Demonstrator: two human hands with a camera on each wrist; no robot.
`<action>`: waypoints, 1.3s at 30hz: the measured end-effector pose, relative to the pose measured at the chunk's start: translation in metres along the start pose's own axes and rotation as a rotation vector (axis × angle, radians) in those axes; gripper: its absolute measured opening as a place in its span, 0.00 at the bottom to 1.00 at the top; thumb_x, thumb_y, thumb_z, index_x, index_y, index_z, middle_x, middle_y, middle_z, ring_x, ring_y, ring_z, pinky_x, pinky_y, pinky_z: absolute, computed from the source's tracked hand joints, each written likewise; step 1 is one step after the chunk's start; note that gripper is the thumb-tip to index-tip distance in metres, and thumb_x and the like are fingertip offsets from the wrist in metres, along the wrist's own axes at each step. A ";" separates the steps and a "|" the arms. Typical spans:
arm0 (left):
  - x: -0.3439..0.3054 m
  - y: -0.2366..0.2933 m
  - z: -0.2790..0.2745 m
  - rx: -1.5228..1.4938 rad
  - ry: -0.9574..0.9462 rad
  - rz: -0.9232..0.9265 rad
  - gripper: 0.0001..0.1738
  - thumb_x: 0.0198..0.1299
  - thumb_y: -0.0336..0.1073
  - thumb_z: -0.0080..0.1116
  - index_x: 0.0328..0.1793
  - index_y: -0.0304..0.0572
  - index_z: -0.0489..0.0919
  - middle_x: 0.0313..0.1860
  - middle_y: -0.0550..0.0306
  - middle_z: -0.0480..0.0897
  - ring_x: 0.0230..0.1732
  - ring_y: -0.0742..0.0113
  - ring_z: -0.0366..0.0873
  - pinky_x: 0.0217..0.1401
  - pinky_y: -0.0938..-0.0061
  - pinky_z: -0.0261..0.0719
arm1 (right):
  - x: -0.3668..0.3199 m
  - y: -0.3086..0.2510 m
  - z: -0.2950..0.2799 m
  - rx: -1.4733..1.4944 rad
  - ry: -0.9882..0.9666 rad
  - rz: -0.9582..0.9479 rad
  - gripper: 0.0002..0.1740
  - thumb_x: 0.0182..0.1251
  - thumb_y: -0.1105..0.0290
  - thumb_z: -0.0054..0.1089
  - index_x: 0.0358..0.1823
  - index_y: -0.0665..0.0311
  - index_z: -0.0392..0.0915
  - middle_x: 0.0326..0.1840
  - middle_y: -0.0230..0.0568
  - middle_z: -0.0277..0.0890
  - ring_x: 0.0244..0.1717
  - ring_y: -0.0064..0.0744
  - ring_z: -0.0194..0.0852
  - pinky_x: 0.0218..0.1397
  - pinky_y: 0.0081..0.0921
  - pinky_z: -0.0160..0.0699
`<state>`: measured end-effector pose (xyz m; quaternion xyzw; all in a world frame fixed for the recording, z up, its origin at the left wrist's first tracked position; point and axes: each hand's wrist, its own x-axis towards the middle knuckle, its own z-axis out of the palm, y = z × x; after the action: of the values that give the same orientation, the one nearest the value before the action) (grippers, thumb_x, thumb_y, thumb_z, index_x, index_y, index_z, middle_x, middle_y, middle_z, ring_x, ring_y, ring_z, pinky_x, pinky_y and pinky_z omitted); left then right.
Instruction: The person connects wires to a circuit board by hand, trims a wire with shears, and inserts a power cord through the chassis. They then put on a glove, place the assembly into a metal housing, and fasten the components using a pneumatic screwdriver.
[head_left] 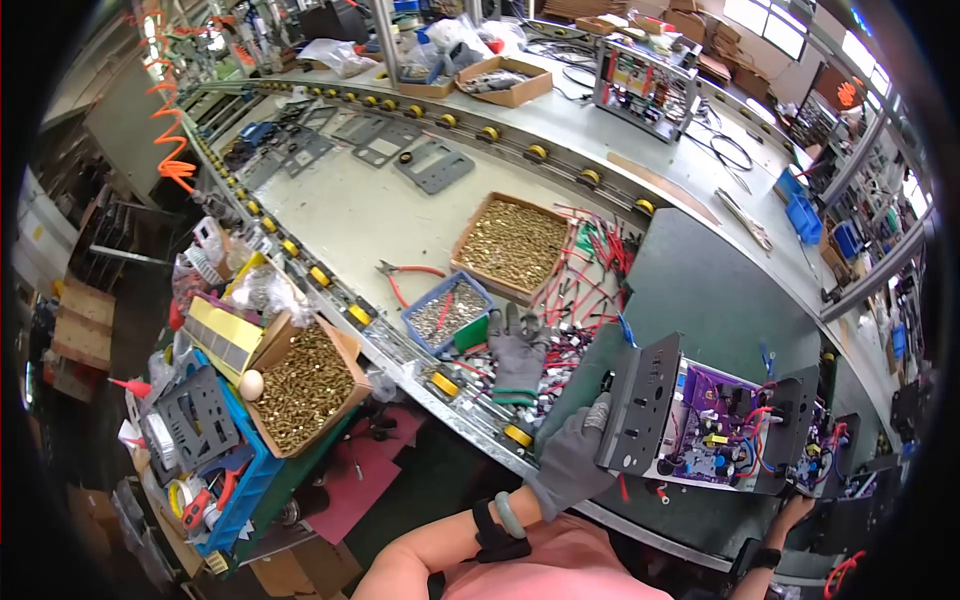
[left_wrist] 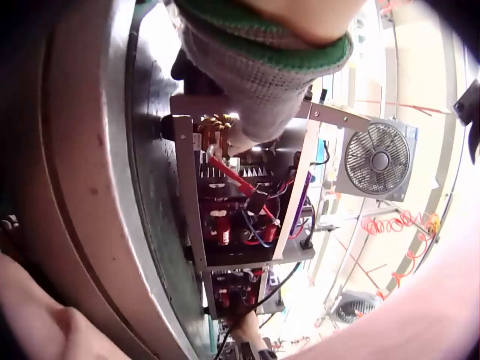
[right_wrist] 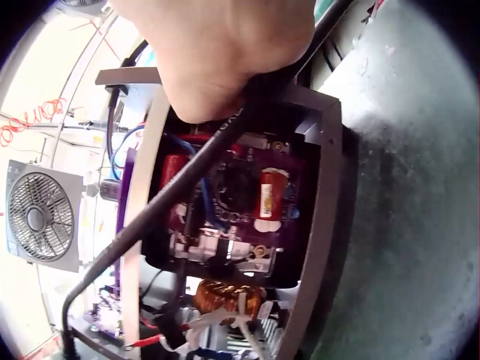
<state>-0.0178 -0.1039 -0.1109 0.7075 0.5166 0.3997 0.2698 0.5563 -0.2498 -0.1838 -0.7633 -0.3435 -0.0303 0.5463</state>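
A grey metal chassis with a purple circuit board lies lengthwise along the green bench. At its near-left end panel is my gloved left hand, fingers curled round the panel's edge. In the left wrist view the glove reaches inside the frame beside a copper coil, its fingertips partly hidden. My bare right hand grips the chassis's right end low down. The right wrist view has that hand bent over the end frame, fingers mostly hidden, with a black cable slanting below it.
A second chassis adjoins on the right. Left of the panel lie an empty grey glove, red-black wires, a box of brass fittings, a blue tray of small metal parts and red-handled pliers. Rollers edge the bench.
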 end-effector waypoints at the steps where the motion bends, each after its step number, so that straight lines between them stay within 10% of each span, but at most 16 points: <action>1: 0.002 -0.003 0.000 0.052 0.045 0.047 0.49 0.48 0.45 0.68 0.73 0.28 0.61 0.49 0.36 0.75 0.49 0.40 0.77 0.51 0.56 0.77 | 0.005 0.005 -0.011 -0.122 -0.100 0.056 0.18 0.65 0.74 0.55 0.53 0.80 0.75 0.45 0.43 0.80 0.42 0.25 0.72 0.44 0.26 0.74; 8: 0.041 -0.006 -0.038 0.004 -0.109 0.180 0.36 0.48 0.41 0.69 0.65 0.41 0.72 0.40 0.47 0.80 0.44 0.46 0.79 0.47 0.58 0.78 | 0.012 -0.102 0.016 -0.014 -0.225 -0.186 0.12 0.61 0.76 0.54 0.43 0.74 0.80 0.32 0.30 0.78 0.32 0.21 0.71 0.32 0.24 0.70; 11: 0.087 0.017 -0.069 0.088 -0.453 0.002 0.28 0.50 0.41 0.69 0.59 0.46 0.78 0.36 0.52 0.82 0.42 0.56 0.81 0.48 0.64 0.78 | 0.067 -0.151 0.024 -0.185 -0.490 0.212 0.08 0.61 0.73 0.51 0.30 0.64 0.80 0.16 0.23 0.68 0.15 0.16 0.60 0.16 0.24 0.50; 12: 0.098 0.021 -0.072 0.035 -0.518 -0.084 0.25 0.51 0.41 0.69 0.56 0.47 0.80 0.36 0.53 0.83 0.41 0.60 0.81 0.48 0.67 0.78 | 0.094 -0.142 0.026 -0.196 -0.612 0.264 0.17 0.50 0.78 0.50 0.41 0.66 0.82 0.24 0.24 0.72 0.20 0.18 0.62 0.21 0.21 0.57; 14: 0.115 0.046 -0.081 -0.212 -0.698 -0.523 0.24 0.53 0.42 0.69 0.56 0.45 0.81 0.39 0.56 0.85 0.40 0.69 0.81 0.46 0.71 0.77 | 0.121 -0.169 0.046 -0.430 -0.566 0.315 0.12 0.43 0.77 0.50 0.32 0.72 0.76 0.20 0.33 0.69 0.17 0.26 0.66 0.15 0.28 0.61; 16: 0.134 0.075 -0.086 -0.120 -0.790 -0.574 0.21 0.56 0.40 0.66 0.55 0.43 0.81 0.42 0.58 0.84 0.41 0.75 0.79 0.45 0.76 0.77 | 0.139 -0.178 0.067 -0.474 -0.544 0.297 0.11 0.43 0.73 0.52 0.29 0.72 0.73 0.19 0.36 0.68 0.17 0.31 0.68 0.14 0.32 0.64; 18: 0.145 0.069 -0.083 -0.195 -0.870 -0.607 0.21 0.58 0.42 0.64 0.56 0.42 0.81 0.40 0.59 0.84 0.40 0.74 0.79 0.44 0.75 0.77 | 0.155 -0.144 0.082 -0.465 -0.519 0.018 0.15 0.46 0.70 0.51 0.33 0.75 0.75 0.23 0.46 0.75 0.27 0.38 0.74 0.30 0.36 0.73; 20: 0.150 0.055 -0.071 -0.168 -0.915 -0.576 0.23 0.59 0.44 0.62 0.57 0.40 0.79 0.37 0.60 0.83 0.35 0.73 0.79 0.40 0.74 0.78 | 0.149 -0.143 0.098 -0.438 -0.463 0.123 0.16 0.47 0.70 0.49 0.34 0.74 0.79 0.36 0.61 0.81 0.41 0.54 0.80 0.50 0.39 0.75; 28: 0.152 0.073 -0.067 -0.183 -0.885 -0.753 0.20 0.63 0.41 0.58 0.57 0.36 0.78 0.40 0.62 0.83 0.35 0.78 0.79 0.34 0.77 0.78 | 0.137 -0.145 0.091 -0.338 -0.427 -0.066 0.20 0.48 0.76 0.46 0.43 0.74 0.76 0.39 0.59 0.80 0.43 0.51 0.79 0.52 0.36 0.74; 30: 0.137 0.065 -0.076 -0.243 -0.919 -0.542 0.22 0.64 0.40 0.57 0.61 0.38 0.76 0.47 0.62 0.82 0.42 0.76 0.78 0.42 0.75 0.78 | 0.127 -0.148 0.075 -0.294 -0.509 0.052 0.19 0.46 0.75 0.48 0.40 0.75 0.77 0.34 0.55 0.79 0.38 0.44 0.77 0.47 0.33 0.74; 35: 0.112 0.069 -0.095 -0.278 -0.739 -0.867 0.22 0.62 0.33 0.59 0.62 0.35 0.76 0.48 0.56 0.82 0.42 0.69 0.82 0.41 0.73 0.83 | 0.069 -0.175 0.016 -0.235 -0.532 0.215 0.24 0.42 0.77 0.50 0.45 0.74 0.79 0.34 0.45 0.82 0.37 0.32 0.78 0.45 0.27 0.75; 39: 0.114 0.056 -0.086 -0.229 -0.720 -0.806 0.19 0.64 0.39 0.56 0.58 0.37 0.78 0.43 0.57 0.84 0.37 0.68 0.84 0.37 0.73 0.84 | 0.036 -0.166 0.006 -0.362 -0.322 0.057 0.25 0.51 0.71 0.49 0.53 0.64 0.78 0.42 0.59 0.81 0.47 0.57 0.80 0.54 0.39 0.76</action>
<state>-0.0447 -0.0162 0.0127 0.5121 0.5748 0.0512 0.6362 0.4894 -0.1996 -0.0363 -0.8531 -0.3933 0.0465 0.3396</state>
